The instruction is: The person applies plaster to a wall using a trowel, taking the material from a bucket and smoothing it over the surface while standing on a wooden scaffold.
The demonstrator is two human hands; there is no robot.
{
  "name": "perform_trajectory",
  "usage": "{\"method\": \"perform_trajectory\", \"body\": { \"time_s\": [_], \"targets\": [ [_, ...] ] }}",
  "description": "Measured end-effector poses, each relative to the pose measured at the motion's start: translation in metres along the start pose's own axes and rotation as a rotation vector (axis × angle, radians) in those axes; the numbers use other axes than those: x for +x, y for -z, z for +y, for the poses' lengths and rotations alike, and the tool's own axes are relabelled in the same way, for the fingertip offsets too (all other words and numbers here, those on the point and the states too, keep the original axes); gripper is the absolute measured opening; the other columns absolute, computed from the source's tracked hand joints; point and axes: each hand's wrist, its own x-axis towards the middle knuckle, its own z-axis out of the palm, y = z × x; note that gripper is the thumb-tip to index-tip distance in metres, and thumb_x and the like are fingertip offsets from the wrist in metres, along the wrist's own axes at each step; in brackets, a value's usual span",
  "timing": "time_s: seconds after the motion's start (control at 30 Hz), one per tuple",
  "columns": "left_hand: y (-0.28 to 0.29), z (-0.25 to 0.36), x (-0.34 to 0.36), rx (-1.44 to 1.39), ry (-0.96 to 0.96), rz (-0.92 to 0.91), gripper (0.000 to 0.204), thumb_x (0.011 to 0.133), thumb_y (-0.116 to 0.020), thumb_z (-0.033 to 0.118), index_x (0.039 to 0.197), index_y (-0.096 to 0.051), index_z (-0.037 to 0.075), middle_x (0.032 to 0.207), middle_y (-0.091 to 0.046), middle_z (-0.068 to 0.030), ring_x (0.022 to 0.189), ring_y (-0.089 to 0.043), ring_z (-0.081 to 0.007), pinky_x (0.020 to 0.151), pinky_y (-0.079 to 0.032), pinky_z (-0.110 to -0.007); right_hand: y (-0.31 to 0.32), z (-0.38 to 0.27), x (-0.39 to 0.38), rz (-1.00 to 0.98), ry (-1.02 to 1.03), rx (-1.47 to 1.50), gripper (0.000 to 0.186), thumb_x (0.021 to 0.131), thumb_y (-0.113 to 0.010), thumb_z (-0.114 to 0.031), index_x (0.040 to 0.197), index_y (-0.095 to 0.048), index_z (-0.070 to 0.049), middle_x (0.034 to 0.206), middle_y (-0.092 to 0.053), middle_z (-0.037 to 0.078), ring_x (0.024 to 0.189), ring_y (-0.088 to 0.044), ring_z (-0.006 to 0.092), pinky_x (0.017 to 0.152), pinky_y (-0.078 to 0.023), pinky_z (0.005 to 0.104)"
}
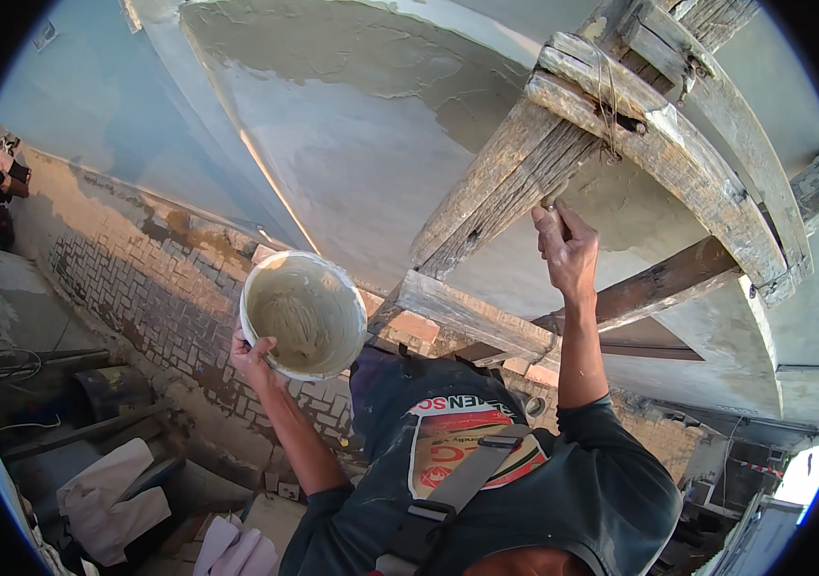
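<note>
My left hand [252, 357] grips the rim of a round white bucket [355, 296], thumb over the inside edge. Wet grey mortar [299, 322] coats the bucket's bottom and walls. My right hand [570, 252] is raised against the wall, beside a wooden post, and closed around the short handle of what looks like a trowel [550, 203]; its blade is mostly hidden. Fresh, darker plaster [635, 206] covers the wall around that hand. Another wet patch [361, 53] spreads over the upper wall, above a paler smooth area [332, 144].
Weathered scaffold timbers [496, 182], tied with wire [609, 106], stand close around my right arm. A lower plank [476, 312] crosses in front of my body. Block paving [141, 288] lies far below on the left, with a dark barrel [112, 398] and pale cloths [112, 499] nearby.
</note>
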Motion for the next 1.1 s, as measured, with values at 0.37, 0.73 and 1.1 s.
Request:
{"method": "perform_trajectory", "body": {
  "time_s": [0.37,0.73,1.1],
  "targets": [
    [0.034,-0.029,0.002,-0.006,0.024,0.064,0.037,0.051,-0.058,-0.009,0.087,-0.060,-0.004,0.116,-0.064,-0.0136,0.093,-0.065,-0.0221,0.086,-0.052,-0.033,-0.006,0.024,0.013,-0.156,0.162,-0.207,0.034,0.094,-0.067,-0.031,0.085,-0.063,0.001,0.056,-0.049,0.001,0.050,-0.046,0.0066,0.045,-0.036,0.0248],
    [0.029,-0.015,-0.005,-0.030,-0.082,0.073,0.038,0.054,-0.055,-0.010,0.090,-0.059,-0.002,0.101,-0.067,-0.0129,0.081,-0.065,-0.0222,0.079,-0.055,-0.034,0.020,0.030,-0.020,-0.015,-0.033,0.159,0.036,0.092,-0.070,-0.031,0.095,-0.068,0.004,0.061,-0.052,0.000,0.051,-0.047,0.0068,0.045,-0.037,0.0243],
    [0.018,0.010,0.021,0.019,0.068,-0.091,0.032,0.055,-0.056,-0.010,0.085,-0.059,0.000,0.088,-0.064,-0.0102,0.077,-0.062,-0.0228,0.074,-0.054,-0.037,0.028,0.060,-0.029,0.256,0.099,0.359,0.033,0.095,-0.067,-0.031,0.097,-0.066,0.003,0.062,-0.054,0.001,0.058,-0.049,0.0077,0.053,-0.039,0.0247]
  ]
}}
